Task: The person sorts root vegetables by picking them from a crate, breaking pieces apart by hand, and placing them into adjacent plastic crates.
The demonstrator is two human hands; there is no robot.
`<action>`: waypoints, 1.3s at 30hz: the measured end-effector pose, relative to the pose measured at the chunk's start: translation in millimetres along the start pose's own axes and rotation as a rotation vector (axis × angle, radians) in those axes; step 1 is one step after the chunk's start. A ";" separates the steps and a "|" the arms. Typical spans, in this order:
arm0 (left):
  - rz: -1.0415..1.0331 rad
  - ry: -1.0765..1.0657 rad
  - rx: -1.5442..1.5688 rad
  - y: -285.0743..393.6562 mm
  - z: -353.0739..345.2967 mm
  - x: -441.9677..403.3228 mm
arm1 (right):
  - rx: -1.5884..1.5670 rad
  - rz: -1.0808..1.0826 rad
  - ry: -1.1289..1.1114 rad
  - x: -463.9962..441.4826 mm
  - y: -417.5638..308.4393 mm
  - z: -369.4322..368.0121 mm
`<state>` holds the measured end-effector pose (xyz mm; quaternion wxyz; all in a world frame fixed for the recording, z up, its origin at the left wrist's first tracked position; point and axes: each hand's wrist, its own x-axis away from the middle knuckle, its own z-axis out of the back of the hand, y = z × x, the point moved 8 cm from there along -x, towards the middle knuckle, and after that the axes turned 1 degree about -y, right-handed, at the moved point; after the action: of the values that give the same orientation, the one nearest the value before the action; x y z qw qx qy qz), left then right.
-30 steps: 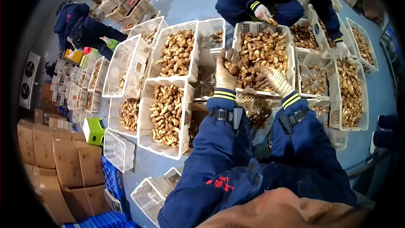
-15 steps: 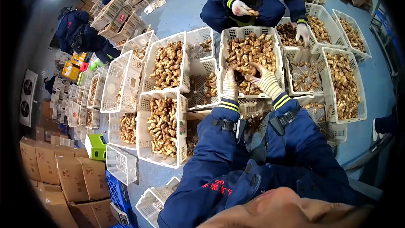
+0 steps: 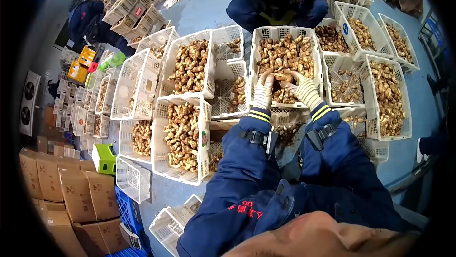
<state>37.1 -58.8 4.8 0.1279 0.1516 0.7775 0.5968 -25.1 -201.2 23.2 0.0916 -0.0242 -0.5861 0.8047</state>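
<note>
Both hands wear striped gloves with dirty fingertips, low over the near part of a white crate (image 3: pixel 320 78) full of brown, knobbly root-like pieces (image 3: pixel 287 55). One such piece (image 3: pixel 283 77) lies between them. My left hand (image 3: pixel 264 90) closes on its left end, and my right hand (image 3: pixel 304 88) has its fingers on the right end. To the left, a crate (image 3: pixel 230 109) holds a few pieces along its right side. A sparsely filled crate (image 3: pixel 343 101) is just to the right.
Across the full crate a person (image 3: pixel 278 7) in white gloves holds a piece in both hands. Filled crates (image 3: pixel 182 135) stand left, others (image 3: pixel 387 100) right. Cardboard boxes (image 3: pixel 78 195) and a green stool (image 3: pixel 103 158) are at lower left. Another person (image 3: pixel 92 21) bends at upper left.
My hands were apart a second ago and have come together around one piece. The person across has brought both gloved hands together over the lap. The view has shifted.
</note>
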 end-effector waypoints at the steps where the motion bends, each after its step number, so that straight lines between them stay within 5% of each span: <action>1: 0.061 -0.001 0.072 -6.2 -1.6 -2.0 | -0.074 0.033 -0.033 -0.4 -3.0 -1.7; 4: -0.020 -0.058 -0.050 21.2 19.1 -1.3 | -0.262 0.263 -0.045 -2.4 -10.4 2.9; 6: -0.042 0.087 0.019 43.9 56.1 5.3 | -0.468 0.207 -0.038 -13.4 14.0 21.5; 8: -0.070 0.162 0.002 61.0 95.7 24.5 | -0.296 -0.036 0.087 -24.6 30.2 40.3; 10: 0.055 0.262 -0.186 66.7 139.2 56.9 | -0.301 -0.036 0.099 -55.1 94.0 47.0; 11: -0.062 0.333 -0.360 54.2 170.7 66.8 | 0.006 -0.146 0.056 -60.8 103.7 47.1; 12: 0.044 0.390 -0.577 50.3 188.2 83.3 | 0.316 -0.258 0.013 -62.8 115.0 49.5; 13: 0.044 0.385 -0.578 6.7 232.0 96.8 | 0.558 -0.175 -0.067 -67.3 120.2 44.0; 14: -0.102 0.309 -0.987 -22.7 265.4 110.3 | 0.731 -0.241 -0.200 -68.8 130.9 34.6; 15: 0.117 0.334 -0.859 -31.7 267.9 125.3 | 0.804 -0.227 -0.266 -67.6 137.4 26.4; 17: 0.417 0.369 -0.486 -35.9 257.2 144.6 | 1.019 -0.224 -0.378 -63.8 144.0 8.3; 18: 0.339 0.380 -0.739 -37.3 268.4 137.5 | 1.111 -0.260 -0.382 -65.8 150.8 1.3; 20: 0.249 0.312 -0.606 3.4 223.8 112.8 | 1.143 -0.246 -0.463 -60.3 135.1 -9.8; 21: 0.248 0.282 -0.537 -7.2 222.6 95.6 | 1.247 -0.360 -0.513 -84.5 182.2 -12.1; 22: 0.224 0.217 -0.432 14.5 192.3 80.1 | 1.248 -0.218 -0.446 -79.8 158.8 -11.3; 26: 0.093 0.016 -0.270 43.7 104.3 22.3 | 0.665 -0.261 -0.315 -86.4 130.8 14.6; 30: 0.105 -0.111 -0.553 16.6 30.4 -1.7 | 0.240 -0.113 -0.229 -71.8 61.4 17.0; 32: 0.189 -0.169 -0.660 6.8 4.5 5.7 | -0.067 0.012 -0.325 -64.2 44.0 -5.6; 34: 0.189 -0.292 -0.618 -31.7 4.7 -1.3 | -0.373 -0.131 -0.466 -47.8 31.7 -21.9; 36: 0.491 -0.233 -0.150 -30.2 0.8 11.4 | -0.042 -0.100 -0.183 -63.1 55.0 -7.9; 38: 0.422 -0.214 -0.100 -31.4 4.4 8.3 | 0.793 -0.025 -0.236 -72.5 90.3 -8.9; 39: 0.457 -0.214 -0.095 -39.7 8.1 6.0 | 0.887 -0.099 -0.288 -68.0 108.7 -13.1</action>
<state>31.4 -59.0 -35.8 0.0780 0.3795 0.6763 0.6266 30.7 -233.1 -88.6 0.0490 0.1574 -0.1930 0.9673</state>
